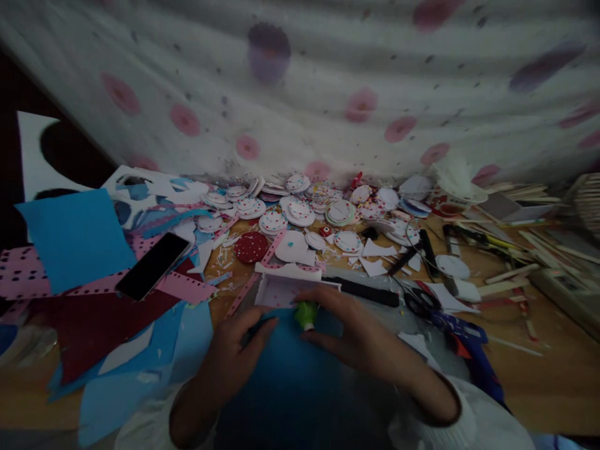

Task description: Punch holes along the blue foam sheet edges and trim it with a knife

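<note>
A blue sheet [290, 375] lies low in front of me, and my left hand [229, 350] pinches its upper left edge between thumb and fingers. Something dark shows in that grip, too dim to make out. Over the sheet's upper edge, my right hand [356, 325] holds a small green object [305, 312] with a white tip between thumb and fingers; its exact kind is unclear. Just beyond both hands sits a shallow white box [274, 290] with a pinkish inside, partly hidden by the right fingers.
Layered white paper discs [297, 211] with coloured dots crowd the back. A phone [154, 265] and blue card [77, 237] lie left on paper offcuts. Scissors [422, 303], a blue glue gun [462, 328] and wooden sticks [509, 281] lie right. A patterned curtain [309, 75] hangs behind.
</note>
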{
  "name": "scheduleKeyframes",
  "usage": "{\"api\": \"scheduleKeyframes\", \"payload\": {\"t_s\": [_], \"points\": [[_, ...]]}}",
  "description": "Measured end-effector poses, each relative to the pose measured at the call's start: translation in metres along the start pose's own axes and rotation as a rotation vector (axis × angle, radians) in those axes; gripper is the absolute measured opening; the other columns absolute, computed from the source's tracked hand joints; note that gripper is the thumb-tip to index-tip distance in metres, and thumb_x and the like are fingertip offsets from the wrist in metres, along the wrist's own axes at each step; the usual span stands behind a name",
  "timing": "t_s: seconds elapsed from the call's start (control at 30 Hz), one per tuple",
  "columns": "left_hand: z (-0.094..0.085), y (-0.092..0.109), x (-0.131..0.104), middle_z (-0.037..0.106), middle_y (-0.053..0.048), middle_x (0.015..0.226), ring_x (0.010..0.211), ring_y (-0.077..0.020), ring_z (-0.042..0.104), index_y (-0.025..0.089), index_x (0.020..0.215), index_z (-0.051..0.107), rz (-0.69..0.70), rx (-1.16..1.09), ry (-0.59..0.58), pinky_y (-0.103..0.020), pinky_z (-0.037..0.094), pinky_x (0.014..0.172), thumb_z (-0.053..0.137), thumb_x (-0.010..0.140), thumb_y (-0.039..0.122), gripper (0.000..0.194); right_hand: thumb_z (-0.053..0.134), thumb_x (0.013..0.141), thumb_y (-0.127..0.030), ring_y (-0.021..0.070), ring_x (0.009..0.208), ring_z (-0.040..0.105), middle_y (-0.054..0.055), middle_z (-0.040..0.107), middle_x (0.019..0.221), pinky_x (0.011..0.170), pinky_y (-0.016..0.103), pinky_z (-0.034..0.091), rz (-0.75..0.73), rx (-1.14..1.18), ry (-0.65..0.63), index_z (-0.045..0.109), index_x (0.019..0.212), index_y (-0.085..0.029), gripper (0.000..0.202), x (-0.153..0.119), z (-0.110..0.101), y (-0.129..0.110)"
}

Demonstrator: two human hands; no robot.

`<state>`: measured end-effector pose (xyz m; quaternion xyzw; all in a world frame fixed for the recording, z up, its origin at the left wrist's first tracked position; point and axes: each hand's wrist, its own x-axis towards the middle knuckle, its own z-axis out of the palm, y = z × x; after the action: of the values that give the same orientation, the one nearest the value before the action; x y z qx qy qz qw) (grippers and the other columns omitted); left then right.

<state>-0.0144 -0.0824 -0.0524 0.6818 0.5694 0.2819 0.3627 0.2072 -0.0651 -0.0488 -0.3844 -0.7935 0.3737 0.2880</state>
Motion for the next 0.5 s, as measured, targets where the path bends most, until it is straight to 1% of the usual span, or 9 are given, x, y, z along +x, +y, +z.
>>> {"api": "scheduleKeyframes", "payload": {"t_s": [0.07,0.17,0.23,0.33,0.4,0.47,0.5], "points": [[-0.002,-0.001,-0.005,0.071,-0.002,0.077,0.074,-0.0199,0.066,0.017,0.084,0.070,-0.025,-0.015,0.092,-0.024,0.050,0.064,0.054,0.086,0.036,0.025,0.066,0.086,-0.023,0.0213,0.110,0.059,0.007,0.062,0.122,0.094,0.035,0.046,0.022,0.008,-0.019,0.052,0.126,-0.025,0.042,-0.001,-0.005,0.001],[-0.005,-0.006,-0.013,0.062,0.001,0.060,0.056,-0.0162,0.058,0.018,0.068,0.065,-0.076,-0.003,0.248,-0.022,0.044,0.050,0.058,0.081,0.038,0.025,0.069,0.083,-0.025,0.0213,0.108,0.060,0.006,0.063,0.121,0.093,0.036,0.048,0.089,0.040,-0.006,0.051,0.126,-0.026,0.047,-0.001,-0.009,0.002],[-0.005,-0.009,-0.020,0.058,0.003,0.056,0.052,-0.0148,0.054,0.019,0.062,0.061,-0.121,-0.033,0.351,-0.022,0.044,0.048,0.060,0.081,0.038,0.027,0.074,0.078,-0.025,0.0210,0.106,0.061,0.006,0.064,0.117,0.091,0.035,0.049,0.138,0.123,0.039,0.052,0.123,-0.026,0.049,0.000,-0.009,0.001],[-0.001,-0.013,-0.030,0.063,0.003,0.062,0.058,-0.0172,0.059,0.020,0.069,0.065,-0.185,-0.120,0.484,-0.023,0.049,0.054,0.063,0.078,0.042,0.024,0.077,0.073,-0.025,0.0207,0.103,0.062,0.005,0.064,0.111,0.088,0.033,0.050,0.192,0.349,0.121,0.054,0.113,-0.025,0.046,0.002,-0.002,0.001],[0.004,-0.016,-0.038,0.066,0.002,0.065,0.061,-0.0192,0.062,0.020,0.074,0.068,-0.234,-0.160,0.549,-0.024,0.051,0.054,0.064,0.076,0.046,0.027,0.077,0.073,-0.027,0.0205,0.100,0.062,0.004,0.063,0.108,0.085,0.033,0.052,0.232,0.493,0.146,0.055,0.110,-0.025,0.043,0.004,0.006,0.002],[0.010,-0.021,-0.047,0.070,-0.001,0.072,0.067,-0.0219,0.065,0.020,0.080,0.069,-0.273,-0.194,0.579,-0.026,0.053,0.057,0.064,0.077,0.049,0.030,0.077,0.073,-0.027,0.0203,0.098,0.062,0.004,0.062,0.105,0.082,0.033,0.052,0.266,0.569,0.161,0.057,0.109,-0.025,0.041,0.004,0.012,0.004],[0.011,-0.024,-0.051,0.071,-0.002,0.076,0.071,-0.0233,0.066,0.020,0.084,0.070,-0.283,-0.213,0.568,-0.027,0.054,0.059,0.063,0.078,0.050,0.031,0.077,0.072,-0.027,0.0205,0.098,0.061,0.003,0.063,0.104,0.083,0.033,0.051,0.272,0.580,0.167,0.058,0.109,-0.025,0.041,0.004,0.013,0.005]]}}
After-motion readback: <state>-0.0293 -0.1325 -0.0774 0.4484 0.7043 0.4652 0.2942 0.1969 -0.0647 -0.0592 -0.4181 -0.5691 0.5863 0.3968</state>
